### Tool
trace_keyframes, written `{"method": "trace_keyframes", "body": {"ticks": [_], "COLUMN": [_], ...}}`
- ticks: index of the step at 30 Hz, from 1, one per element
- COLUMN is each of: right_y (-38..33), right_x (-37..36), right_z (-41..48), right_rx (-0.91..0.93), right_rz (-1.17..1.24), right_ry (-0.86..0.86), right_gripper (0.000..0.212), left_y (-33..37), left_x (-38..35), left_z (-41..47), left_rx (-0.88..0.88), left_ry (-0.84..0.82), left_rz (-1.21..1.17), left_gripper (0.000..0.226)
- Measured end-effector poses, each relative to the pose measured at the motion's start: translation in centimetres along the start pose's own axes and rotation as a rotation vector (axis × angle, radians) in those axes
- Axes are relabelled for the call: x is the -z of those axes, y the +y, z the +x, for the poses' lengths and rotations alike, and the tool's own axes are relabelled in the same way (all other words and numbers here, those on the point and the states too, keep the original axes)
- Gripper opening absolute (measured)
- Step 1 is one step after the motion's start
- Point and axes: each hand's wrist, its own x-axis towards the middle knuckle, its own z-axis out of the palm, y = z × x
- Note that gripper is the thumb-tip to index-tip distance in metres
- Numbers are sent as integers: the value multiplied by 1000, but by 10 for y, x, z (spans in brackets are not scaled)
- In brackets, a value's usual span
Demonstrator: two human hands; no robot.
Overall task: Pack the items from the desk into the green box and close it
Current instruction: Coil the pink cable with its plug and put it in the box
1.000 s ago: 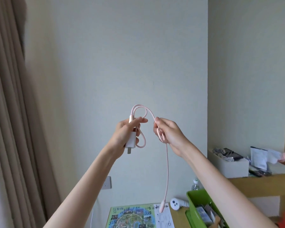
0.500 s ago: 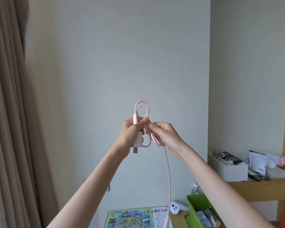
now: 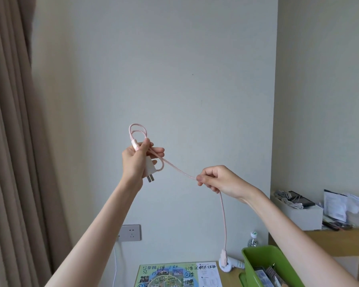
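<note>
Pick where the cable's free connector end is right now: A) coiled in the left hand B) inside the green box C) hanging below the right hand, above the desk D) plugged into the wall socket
C: the pink cable runs from the left hand through the right hand, and its connector end dangles just above the desk, left of the green box.

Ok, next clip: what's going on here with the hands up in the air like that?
A person is coiling a pink charging cable at chest height. The left hand grips the white plug adapter together with a couple of finished loops. The right hand pinches the cable further along, so a straight stretch runs between the hands and the free end hangs down toward the desk. The green box sits open at lower right with some items already inside.
</note>
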Motion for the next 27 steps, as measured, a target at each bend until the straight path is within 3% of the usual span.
{"method": "trace_keyframes", "body": {"ticks": [7, 14, 21, 27], "right_y": [11, 5, 11, 13], "right_x": [-2, -7, 0, 4], "right_z": [16, 26, 28, 27], "right_rx": [60, 160, 171, 119], "right_rz": [98, 179, 178, 173], "right_ry": [201, 210, 254, 202], "right_gripper": [16, 21, 26, 26], "left_y": [-21, -41, -46, -61], "left_x": [2, -16, -36, -43], "left_z": [8, -5, -17, -21], "left_rx": [118, 208, 251, 270], "left_ry": [-249, -543, -706, -725], "left_rz": [372, 507, 502, 519], "left_gripper": [21, 24, 62, 26]}}
